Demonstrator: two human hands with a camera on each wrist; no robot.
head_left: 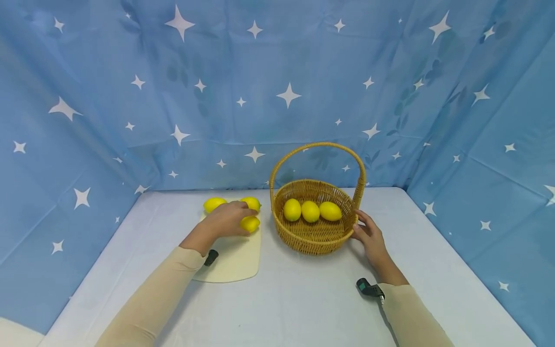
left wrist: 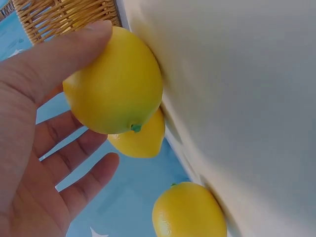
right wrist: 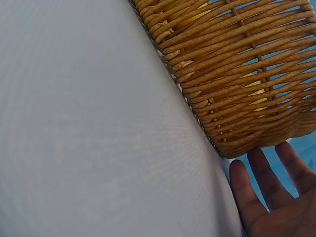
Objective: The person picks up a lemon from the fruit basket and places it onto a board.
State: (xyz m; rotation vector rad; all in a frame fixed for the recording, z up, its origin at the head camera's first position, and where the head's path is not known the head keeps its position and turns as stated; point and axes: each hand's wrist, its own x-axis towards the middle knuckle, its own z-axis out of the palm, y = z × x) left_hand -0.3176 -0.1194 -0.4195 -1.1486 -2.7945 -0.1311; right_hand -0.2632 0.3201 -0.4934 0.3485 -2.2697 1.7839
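Observation:
My left hand (head_left: 226,219) reaches over a cream board (head_left: 236,262) and holds a yellow lemon (left wrist: 116,81) between thumb and fingers. Two more lemons lie near the board's far end, a left one (head_left: 214,204) and a right one (head_left: 251,203). To the right stands a wicker basket (head_left: 310,246) with a tall arched handle. Inside it three lemons (head_left: 310,211) sit in a row. My right hand (head_left: 370,239) touches the basket's right side near the handle's base. In the right wrist view its fingers (right wrist: 269,182) are extended against the woven wall; the thumb is out of that view.
A white-covered table (head_left: 303,299) carries the board and basket. Blue curtains with white stars (head_left: 288,95) hang behind and at both sides. Black wrist devices (head_left: 368,288) are worn on both arms.

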